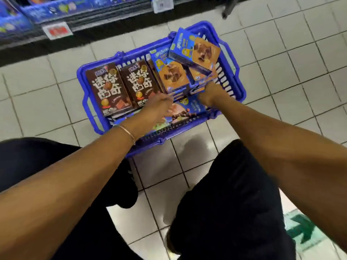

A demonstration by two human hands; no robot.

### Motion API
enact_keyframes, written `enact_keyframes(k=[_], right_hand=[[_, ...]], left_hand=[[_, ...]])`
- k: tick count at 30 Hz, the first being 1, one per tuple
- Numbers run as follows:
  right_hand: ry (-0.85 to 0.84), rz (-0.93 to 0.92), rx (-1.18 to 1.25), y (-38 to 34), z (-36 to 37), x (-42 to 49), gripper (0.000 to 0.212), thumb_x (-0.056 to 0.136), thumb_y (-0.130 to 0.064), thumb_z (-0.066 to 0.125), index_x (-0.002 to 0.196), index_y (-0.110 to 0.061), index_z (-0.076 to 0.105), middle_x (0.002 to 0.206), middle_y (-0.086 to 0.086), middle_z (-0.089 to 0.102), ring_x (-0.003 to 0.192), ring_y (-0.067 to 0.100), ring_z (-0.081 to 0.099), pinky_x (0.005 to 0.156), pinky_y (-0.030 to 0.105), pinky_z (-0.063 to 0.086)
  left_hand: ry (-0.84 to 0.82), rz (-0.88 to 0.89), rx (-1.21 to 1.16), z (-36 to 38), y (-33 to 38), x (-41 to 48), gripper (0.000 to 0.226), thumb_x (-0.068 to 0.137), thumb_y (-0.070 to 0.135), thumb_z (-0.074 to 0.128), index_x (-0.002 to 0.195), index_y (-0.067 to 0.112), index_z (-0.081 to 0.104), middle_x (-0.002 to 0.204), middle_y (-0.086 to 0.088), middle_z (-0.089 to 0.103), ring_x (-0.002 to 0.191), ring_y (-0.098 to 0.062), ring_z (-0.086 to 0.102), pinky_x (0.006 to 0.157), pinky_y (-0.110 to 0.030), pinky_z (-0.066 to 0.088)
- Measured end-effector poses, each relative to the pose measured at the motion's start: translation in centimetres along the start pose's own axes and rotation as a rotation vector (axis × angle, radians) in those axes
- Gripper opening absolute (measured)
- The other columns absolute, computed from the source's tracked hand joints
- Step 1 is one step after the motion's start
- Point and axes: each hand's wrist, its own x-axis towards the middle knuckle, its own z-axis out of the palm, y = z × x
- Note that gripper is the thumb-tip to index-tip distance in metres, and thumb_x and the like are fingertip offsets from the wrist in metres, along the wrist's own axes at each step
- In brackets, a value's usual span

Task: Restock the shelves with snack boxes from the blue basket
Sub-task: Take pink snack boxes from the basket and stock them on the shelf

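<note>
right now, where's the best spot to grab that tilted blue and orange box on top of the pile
Probably by its two long edges, coming from above: the top blue-and-orange box lies tilted, face up, on the pile at the blue basket's right end, nothing on it, its long sides uncovered.

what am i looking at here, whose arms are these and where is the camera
There is no machine here: these are a person's two bare arms, seen from one camera worn on their head, looking down. On the tiled floor stands a blue basket, in front of a shelf of blue packs. In the basket, two brown snack boxes lie on the left, and blue and orange snack boxes are piled on the right. The left hand, with a thin bracelet on its wrist, and the right hand both reach the near ends of those piles. The picture is too blurred to tell whether either grip has closed on a box.
</note>
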Motion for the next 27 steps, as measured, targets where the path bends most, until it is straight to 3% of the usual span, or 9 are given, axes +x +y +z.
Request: enact_keyframes(k=[2, 4, 6, 9, 14, 18, 22, 24, 27], right_hand=[[-0.083, -0.037, -0.09, 0.5, 2.0, 3.2, 0.03, 0.101, -0.021, 0.054, 0.074, -0.009, 0.049, 0.094, 0.02, 0.053, 0.069, 0.028, 0.049, 0.059, 0.034, 0.039], [-0.106, -0.066, -0.098, 0.9, 3.6, 5.8, 0.026, 0.099, -0.018, 0.056, 0.075, -0.007, 0.055, 0.099, 0.024, 0.06, 0.078, 0.03, 0.055, 0.062, 0.034, 0.043], [-0.077, -0.094, -0.079, 1.9, 4.9, 7.5, 0.011, 0.094, -0.015, 0.062, 0.089, -0.006, 0.066, 0.117, 0.024, 0.065, 0.096, 0.026, 0.058, 0.073, 0.03, 0.046], [-0.007, -0.102, -0.003, 3.0, 5.7, 8.2, 0.036, 0.09, -0.018, 0.072, 0.119, 0.002, 0.068, 0.122, 0.019, 0.067, 0.111, 0.03, 0.065, 0.088, 0.036, 0.051], [-0.013, -0.159, 0.26, 2.5, 3.3, 5.1, 0.02, 0.084, -0.017, 0.081, 0.086, 0.0, 0.068, 0.08, 0.018, 0.067, 0.07, 0.027, 0.062, 0.065, 0.04, 0.051], [0.069, -0.199, 0.533, 3.0, 0.3, 0.8, 0.023, 0.082, -0.013, 0.081, 0.077, -0.007, 0.059, 0.062, 0.004, 0.059, 0.061, 0.019, 0.055, 0.056, 0.028, 0.042], [0.005, -0.343, 0.632, 2.5, -3.7, -5.1, 0.028, 0.079, -0.019, 0.083, 0.099, -0.002, 0.072, 0.093, 0.011, 0.076, 0.081, 0.032, 0.073, 0.077, 0.044, 0.061], [-0.076, -0.473, 0.706, 0.9, -5.4, -7.5, 0.026, 0.084, -0.013, 0.079, 0.103, 0.002, 0.072, 0.104, 0.019, 0.076, 0.096, 0.037, 0.074, 0.091, 0.053, 0.058], [-0.118, -0.592, 0.813, -1.2, -6.4, -8.7, 0.042, 0.092, -0.018, 0.071, 0.12, 0.012, 0.062, 0.119, 0.029, 0.069, 0.107, 0.041, 0.069, 0.1, 0.057, 0.051]], left_hand=[[0.022, 0.024, -0.004, -0.1, -1.2, 2.6, 0.012, 0.108, 0.034, 0.054, 0.096, 0.032, 0.057, 0.104, 0.006, 0.067, 0.086, -0.01, 0.068, 0.079, -0.037, 0.051], [0.044, 0.064, 0.02, -0.3, -1.8, 4.5, 0.009, 0.107, 0.033, 0.055, 0.103, 0.027, 0.059, 0.111, 0.002, 0.067, 0.092, -0.017, 0.068, 0.082, -0.039, 0.051], [0.069, 0.08, 0.012, -0.3, -2.2, 5.9, 0.012, 0.107, 0.033, 0.056, 0.107, 0.021, 0.059, 0.113, -0.003, 0.068, 0.095, -0.021, 0.067, 0.076, -0.035, 0.048], [0.127, 0.106, 0.0, 0.2, -2.2, 6.1, 0.014, 0.107, 0.029, 0.056, 0.105, 0.016, 0.061, 0.108, -0.008, 0.069, 0.093, -0.024, 0.066, 0.069, -0.033, 0.043], [0.112, 0.159, 0.187, 0.5, -2.0, 3.0, 0.022, 0.107, 0.027, 0.056, 0.119, 0.009, 0.061, 0.106, -0.009, 0.066, 0.081, -0.019, 0.067, 0.056, -0.027, 0.038], [0.103, 0.296, 0.417, -1.1, -1.2, 1.9, 0.042, 0.098, 0.03, 0.07, 0.133, 0.016, 0.051, 0.111, -0.005, 0.068, 0.092, -0.016, 0.064, 0.077, -0.032, 0.052], [0.048, 0.483, 0.562, -1.3, -0.6, 0.8, 0.076, 0.084, 0.051, 0.08, 0.147, 0.031, 0.045, 0.131, 0.016, 0.054, 0.108, -0.001, 0.059, 0.087, -0.019, 0.047], [-0.04, 0.546, 0.481, -0.9, 0.3, -0.2, 0.063, 0.08, 0.052, 0.082, 0.134, 0.037, 0.055, 0.123, 0.03, 0.061, 0.107, 0.013, 0.061, 0.085, -0.009, 0.048], [-0.107, 0.614, 0.329, -1.0, 1.1, -1.1, 0.03, 0.09, 0.032, 0.081, 0.117, 0.03, 0.07, 0.114, 0.018, 0.077, 0.104, -0.003, 0.073, 0.086, -0.016, 0.057]])
